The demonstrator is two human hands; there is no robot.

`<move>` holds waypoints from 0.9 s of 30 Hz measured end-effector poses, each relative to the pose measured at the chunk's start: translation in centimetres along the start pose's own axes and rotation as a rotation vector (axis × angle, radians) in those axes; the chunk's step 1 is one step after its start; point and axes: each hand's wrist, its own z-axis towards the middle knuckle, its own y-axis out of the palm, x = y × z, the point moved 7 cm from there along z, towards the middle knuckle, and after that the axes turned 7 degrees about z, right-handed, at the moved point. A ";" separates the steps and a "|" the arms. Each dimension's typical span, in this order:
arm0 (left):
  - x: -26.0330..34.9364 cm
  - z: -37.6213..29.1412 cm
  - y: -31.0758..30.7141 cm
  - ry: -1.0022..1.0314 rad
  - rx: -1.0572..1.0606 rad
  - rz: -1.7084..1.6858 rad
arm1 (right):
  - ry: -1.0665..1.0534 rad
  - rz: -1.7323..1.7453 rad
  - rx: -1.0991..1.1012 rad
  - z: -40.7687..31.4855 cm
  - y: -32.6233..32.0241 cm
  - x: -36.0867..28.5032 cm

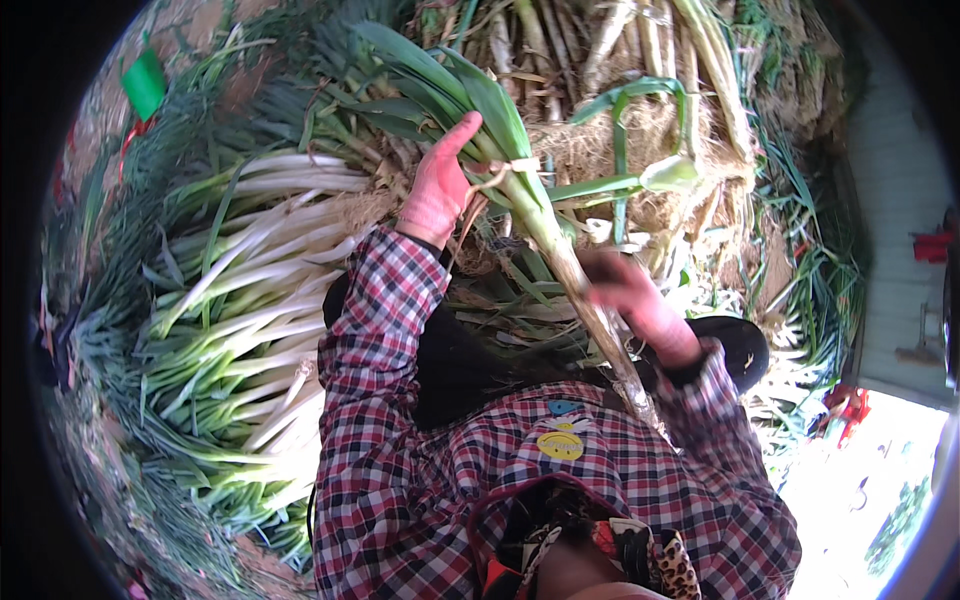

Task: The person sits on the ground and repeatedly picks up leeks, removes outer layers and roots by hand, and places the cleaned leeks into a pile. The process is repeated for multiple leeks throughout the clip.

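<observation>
My left hand holds a long green onion stalk near its leafy top, thumb raised along the broad green leaves. The stalk slants down to the right, its soil-stained lower end reaching my checked shirt. Dry, peeling leaf strips hang beside the wrist. My right hand is blurred and lies against or very near the lower stalk; whether its fingers grip it is unclear. A piece of green leaf with a pale, broad end sticks out to the right of the stalk.
Clean white-stemmed green onions lie in a large pile at the left. Unpeeled, soil-covered stalks with matted roots are heaped ahead. Leaf scraps lie between my knees. More white stems are at the right, near a pale ribbed surface.
</observation>
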 end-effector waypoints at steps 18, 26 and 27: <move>-2.2 1.5 -3.6 -0.095 0.180 -0.066 | -0.467 1.055 -0.158 3.5 0.1 -2.7; 2.7 1.8 -3.3 0.124 -0.014 -0.434 | 0.142 -0.675 0.415 -3.1 -14.4 3.4; 2.6 1.8 -3.2 0.142 -0.018 -0.419 | 0.150 -1.021 0.329 -2.5 -12.2 3.3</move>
